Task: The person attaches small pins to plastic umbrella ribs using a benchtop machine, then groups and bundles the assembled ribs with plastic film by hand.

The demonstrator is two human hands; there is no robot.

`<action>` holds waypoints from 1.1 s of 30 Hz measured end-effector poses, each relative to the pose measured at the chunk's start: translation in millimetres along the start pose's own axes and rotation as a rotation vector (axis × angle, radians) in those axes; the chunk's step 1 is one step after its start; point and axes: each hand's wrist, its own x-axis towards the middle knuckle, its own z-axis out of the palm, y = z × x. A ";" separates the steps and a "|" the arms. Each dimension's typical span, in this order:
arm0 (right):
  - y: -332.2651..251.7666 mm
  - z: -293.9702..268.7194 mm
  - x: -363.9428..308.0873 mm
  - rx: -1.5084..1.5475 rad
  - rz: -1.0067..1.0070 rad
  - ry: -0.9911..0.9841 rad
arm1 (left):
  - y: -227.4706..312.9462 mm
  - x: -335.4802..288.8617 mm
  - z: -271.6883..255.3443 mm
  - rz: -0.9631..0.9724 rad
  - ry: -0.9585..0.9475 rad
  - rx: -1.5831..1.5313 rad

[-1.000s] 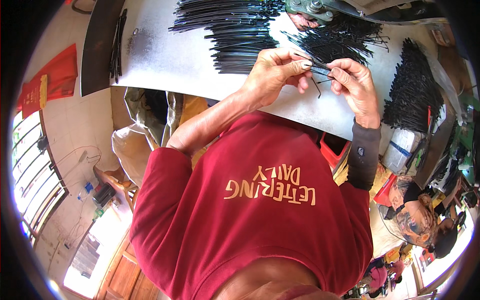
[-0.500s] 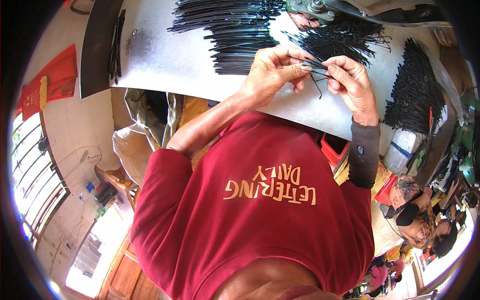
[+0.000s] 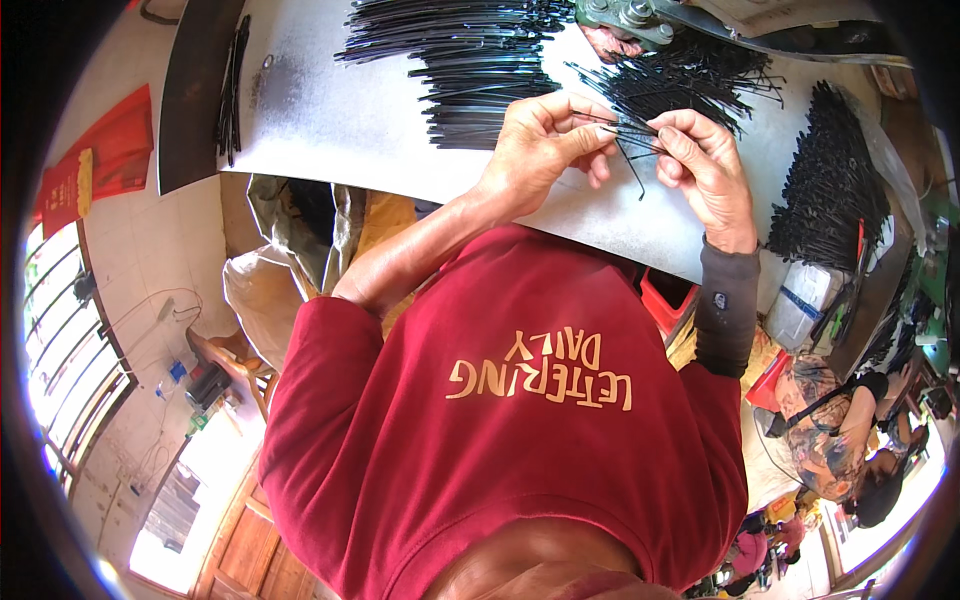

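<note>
My left hand (image 3: 557, 140) pinches several thin black rods (image 3: 632, 134) between thumb and fingers. Their other ends are gripped by my right hand (image 3: 703, 165), so the small bunch spans the gap between both hands above the table. One bent rod hangs down below the bunch. Just beyond my hands lies a loose, crisscrossed heap of black rods (image 3: 685, 85). To the left of it, similar rods are laid side by side in neat rows (image 3: 465, 100). What the rods belong to cannot be made out.
The pale metal table (image 3: 340, 130) has a dark edge strip (image 3: 190, 100) at left. A tall pile of black rods (image 3: 825, 180) and a clear plastic box (image 3: 800, 305) sit at right. A metal machine part (image 3: 630, 18) stands at the back. Another person (image 3: 830, 430) is at lower right.
My fingers have shifted slightly on the rods, while both hands stay nearly in place. The person at lower right has moved a little.
</note>
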 end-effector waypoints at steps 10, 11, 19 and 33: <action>3.6 -1.1 0.6 0.034 0.013 -0.025 | -0.8 1.3 0.4 0.064 -0.022 0.049; 4.5 -1.6 0.7 0.050 0.008 -0.014 | -0.8 1.0 0.6 0.057 -0.018 0.041; 4.0 -12.3 2.1 0.136 -0.039 0.029 | 14.0 -7.8 -13.5 0.099 0.122 -0.026; -1.7 8.2 3.5 -0.133 -0.110 0.047 | 57.4 9.2 -20.3 0.262 -0.024 0.657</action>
